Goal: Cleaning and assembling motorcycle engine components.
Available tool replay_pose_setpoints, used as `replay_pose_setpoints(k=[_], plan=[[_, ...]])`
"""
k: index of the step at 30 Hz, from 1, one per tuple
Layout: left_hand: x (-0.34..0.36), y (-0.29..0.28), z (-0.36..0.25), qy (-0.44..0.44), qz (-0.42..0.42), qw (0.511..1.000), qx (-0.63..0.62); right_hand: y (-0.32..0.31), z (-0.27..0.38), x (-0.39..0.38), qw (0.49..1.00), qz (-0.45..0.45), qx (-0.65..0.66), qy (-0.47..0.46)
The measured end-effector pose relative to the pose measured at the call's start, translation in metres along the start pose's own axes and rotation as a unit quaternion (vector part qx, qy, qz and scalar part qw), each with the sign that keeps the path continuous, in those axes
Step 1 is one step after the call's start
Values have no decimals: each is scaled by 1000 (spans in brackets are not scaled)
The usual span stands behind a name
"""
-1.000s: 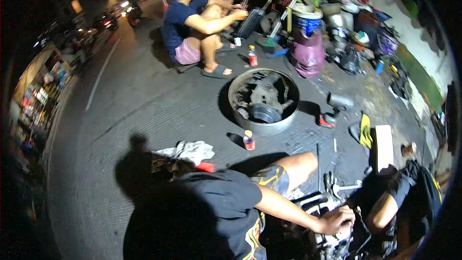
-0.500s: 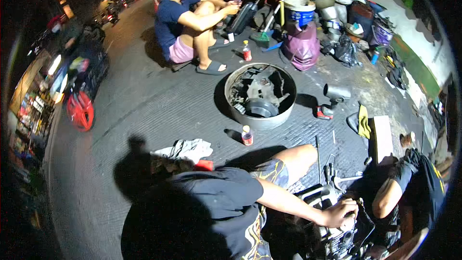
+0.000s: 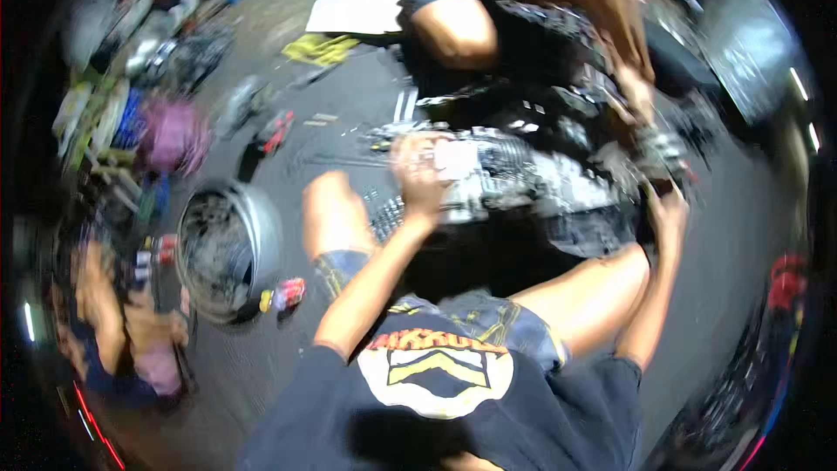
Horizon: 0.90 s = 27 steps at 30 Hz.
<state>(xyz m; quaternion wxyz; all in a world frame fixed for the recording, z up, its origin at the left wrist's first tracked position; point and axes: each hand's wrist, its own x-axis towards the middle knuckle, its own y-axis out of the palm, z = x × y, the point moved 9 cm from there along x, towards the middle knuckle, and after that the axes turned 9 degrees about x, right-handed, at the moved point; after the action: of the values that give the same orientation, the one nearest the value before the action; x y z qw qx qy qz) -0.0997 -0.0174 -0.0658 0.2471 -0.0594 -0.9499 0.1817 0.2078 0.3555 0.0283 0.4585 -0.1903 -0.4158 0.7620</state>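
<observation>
Motion blurs much of the head view. A metal engine (image 3: pixel 506 174) lies across the ground in front of my bent legs, with small tools (image 3: pixel 388 135) near its left end. My left hand (image 3: pixel 418 170) is closed over the left end of that engine. My right hand (image 3: pixel 670 205) reaches to the engine's right end, against a dark part; its fingers are too smeared to tell what they hold. Just above it, a co-worker's hand (image 3: pixel 636 92) reaches down to metal parts (image 3: pixel 654 148) at that same end. Dark shadow hides the space under the engine.
A drum (image 3: pixel 260 244) of parts, bottles (image 3: pixel 288 295) and seated people (image 3: pixel 109 314) are at left. Piled bags and buckets (image 3: pixel 170 131) lie behind. A white board (image 3: pixel 357 13) and yellow cloth (image 3: pixel 318 48) are at the top; a co-worker's knee (image 3: pixel 449 30) is beside them.
My head has swung from the street toward the engine, so the drum and people now appear at left. My right hand has come into view; my left stays on the engine.
</observation>
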Motion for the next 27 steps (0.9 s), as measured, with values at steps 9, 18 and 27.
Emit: replay_pose_setpoints(k=[9, 18, 27], plan=[[24, 22, -54, -13, 66, 993, -93, -31, -53, 7, 984, -28, -158, -80], [25, 17, -47, -17, 57, 993, -102, -32, -56, 46, 967, 18, -222, -124], [25, 16, -51, -2, 52, 995, -84, -41, -62, 46, 973, 11, -199, -113]])
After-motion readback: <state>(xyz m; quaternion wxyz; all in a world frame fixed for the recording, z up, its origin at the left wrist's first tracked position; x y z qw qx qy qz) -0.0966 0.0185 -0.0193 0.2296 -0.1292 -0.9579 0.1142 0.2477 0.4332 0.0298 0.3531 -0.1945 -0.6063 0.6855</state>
